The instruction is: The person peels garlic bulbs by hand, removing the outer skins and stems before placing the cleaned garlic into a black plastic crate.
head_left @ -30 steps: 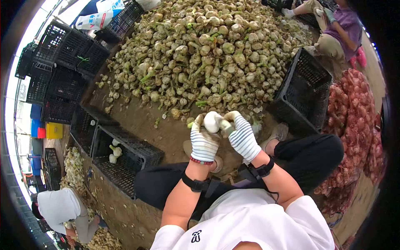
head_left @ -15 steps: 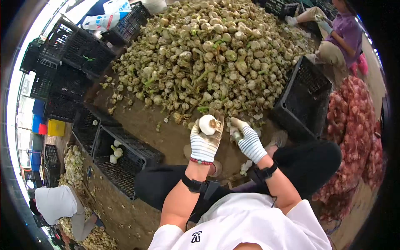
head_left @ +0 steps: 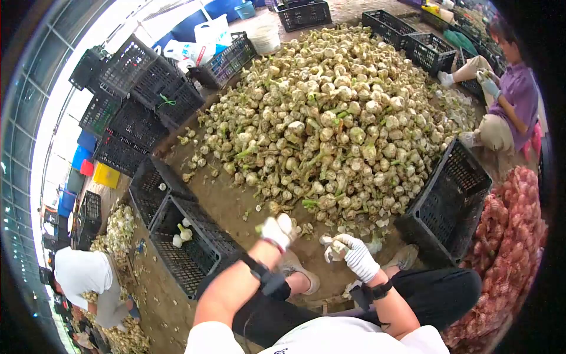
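A large heap of garlic bulbs [head_left: 330, 118] lies on the ground in front of me. My left hand [head_left: 277, 231], gloved and smeared by motion, is at the heap's near edge; a pale round bulb [head_left: 284, 222] shows at its fingers, and its grip is hard to make out. To the right, my gloved right hand [head_left: 356, 256] is closed, with something whitish and small at its fingertips that I cannot make out. Peeled-looking white bulbs [head_left: 185, 233] lie in a black crate [head_left: 203, 251] at my left.
Another black crate [head_left: 445, 203] stands at the right, beside red mesh sacks of garlic [head_left: 510, 236]. Stacked black crates [head_left: 138, 97] are at the upper left. One person [head_left: 516, 106] sits at the upper right; another [head_left: 85, 277] bends over at the lower left.
The view has shifted, showing more of the far side. My left hand has turned and moved down and left from its open-palmed hold on the white bulb. My right hand is lower in view.
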Tool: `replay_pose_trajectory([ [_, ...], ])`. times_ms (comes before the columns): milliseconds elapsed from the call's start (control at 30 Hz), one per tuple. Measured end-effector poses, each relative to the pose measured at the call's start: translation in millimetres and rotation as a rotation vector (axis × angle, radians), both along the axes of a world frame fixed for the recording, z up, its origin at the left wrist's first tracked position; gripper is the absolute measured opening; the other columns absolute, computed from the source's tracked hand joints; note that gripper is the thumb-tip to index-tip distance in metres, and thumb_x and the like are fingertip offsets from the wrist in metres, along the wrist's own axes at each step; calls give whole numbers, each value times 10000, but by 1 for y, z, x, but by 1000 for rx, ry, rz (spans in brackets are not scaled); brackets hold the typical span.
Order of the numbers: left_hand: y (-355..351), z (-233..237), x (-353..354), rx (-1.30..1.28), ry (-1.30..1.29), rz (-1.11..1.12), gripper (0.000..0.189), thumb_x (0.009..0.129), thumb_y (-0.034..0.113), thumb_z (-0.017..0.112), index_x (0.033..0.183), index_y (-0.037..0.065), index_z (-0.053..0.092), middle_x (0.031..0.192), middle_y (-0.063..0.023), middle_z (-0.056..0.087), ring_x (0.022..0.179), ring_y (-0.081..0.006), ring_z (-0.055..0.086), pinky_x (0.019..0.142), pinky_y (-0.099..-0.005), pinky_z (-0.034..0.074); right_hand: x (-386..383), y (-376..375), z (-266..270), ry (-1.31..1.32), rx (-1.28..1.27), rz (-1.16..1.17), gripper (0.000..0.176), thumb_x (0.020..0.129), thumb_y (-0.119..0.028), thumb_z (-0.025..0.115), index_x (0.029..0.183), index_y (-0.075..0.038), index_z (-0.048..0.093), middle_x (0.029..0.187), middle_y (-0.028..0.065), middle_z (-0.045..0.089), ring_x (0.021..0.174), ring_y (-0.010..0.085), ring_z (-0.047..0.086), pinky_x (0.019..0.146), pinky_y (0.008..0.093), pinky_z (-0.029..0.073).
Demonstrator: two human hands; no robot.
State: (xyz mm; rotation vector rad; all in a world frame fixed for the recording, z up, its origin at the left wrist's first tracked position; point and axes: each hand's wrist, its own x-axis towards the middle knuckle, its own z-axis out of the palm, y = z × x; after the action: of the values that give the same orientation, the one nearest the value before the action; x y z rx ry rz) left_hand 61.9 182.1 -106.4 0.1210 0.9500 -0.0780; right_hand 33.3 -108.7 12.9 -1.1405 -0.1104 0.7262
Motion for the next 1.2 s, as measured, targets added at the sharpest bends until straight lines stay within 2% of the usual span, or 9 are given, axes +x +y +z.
replay_pose_trajectory([
  [133, 28, 197, 145, 647, -719, -54, 533, 968, 541, 479, 1174, 61, 586, 953, -44, 663, 793, -170, 633, 684, -331, 541, 3, -17, -79, 17, -198, -81, 246, 972, -83, 521, 1193, 6, 582, 883, 51, 656, 767, 111, 598, 709, 249, 479],
  [200, 36, 236, 183, 717, -374, 70, 739, 923, 570, 545, 1398, 22, 405, 1355, -143, 496, 1216, -245, 478, 1028, -409, 408, 0, -22, -93, 113, -271, -162, 388, 902, 33, 487, 1285, 2, 540, 967, 51, 634, 783, 139, 591, 723, 244, 475],
  [333, -7, 192, 159, 796, -454, -119, 478, 986, 399, 519, 1342, 81, 491, 1353, -119, 510, 1275, -283, 462, 1112, -456, 341, 0, -47, -162, -16, -563, -125, 484, 824, 92, 491, 1286, -35, 562, 1043, 83, 669, 858, 183, 619, 738, 281, 495],
  [500, -93, 158, -11, 586, -269, -670, 396, 970, 292, 555, 1282, 48, 533, 1309, -144, 564, 1203, -291, 538, 1026, -436, 436, 27, -101, -168, -117, -1185, 516, 397, 886, -272, 519, 1176, -29, 637, 1144, 239, 650, 1075, 376, 616, 868, 436, 504],
  [567, -104, 147, -48, 403, -205, -626, 360, 972, 276, 554, 1254, 51, 551, 1259, -147, 596, 1152, -284, 573, 999, -419, 457, 37, -115, -194, -169, -1296, 87, 613, 892, -445, 562, 1334, -22, 515, 1308, 265, 541, 1204, 407, 517, 1023, 429, 425],
  [667, -104, 116, -62, 499, -119, -572, 331, 975, 259, 552, 1228, 45, 565, 1223, -153, 613, 1125, -282, 591, 983, -407, 464, 80, -120, -201, -132, -1273, -585, 378, 878, -281, 629, 1184, -65, 582, 1159, 248, 612, 1085, 423, 563, 895, 465, 475],
  [1000, -111, 58, -33, 766, -205, -715, 216, 969, 153, 581, 1168, 75, 610, 1120, -48, 663, 1015, -166, 639, 872, -297, 511, 151, -92, -207, -293, -1599, -624, 750, 771, -78, 680, 1439, -74, 338, 1321, 262, 492, 1125, 411, 548, 951, 417, 470],
  [1100, -113, 59, -29, 751, -211, -730, 255, 968, 164, 587, 1206, 72, 598, 1135, -51, 655, 1026, -166, 632, 880, -297, 507, 151, -93, -197, -107, -1391, -625, 669, 788, -85, 659, 1401, -65, 391, 1244, 256, 552, 1038, 393, 586, 895, 411, 481],
  [1200, -119, 56, -27, 564, -283, -662, 342, 964, 170, 594, 1285, 61, 551, 1207, -85, 619, 1040, -176, 625, 866, -295, 513, 110, -58, -109, 229, -314, -469, 455, 845, -55, 617, 1284, -39, 502, 1124, 118, 645, 929, 210, 622, 762, 335, 507],
])
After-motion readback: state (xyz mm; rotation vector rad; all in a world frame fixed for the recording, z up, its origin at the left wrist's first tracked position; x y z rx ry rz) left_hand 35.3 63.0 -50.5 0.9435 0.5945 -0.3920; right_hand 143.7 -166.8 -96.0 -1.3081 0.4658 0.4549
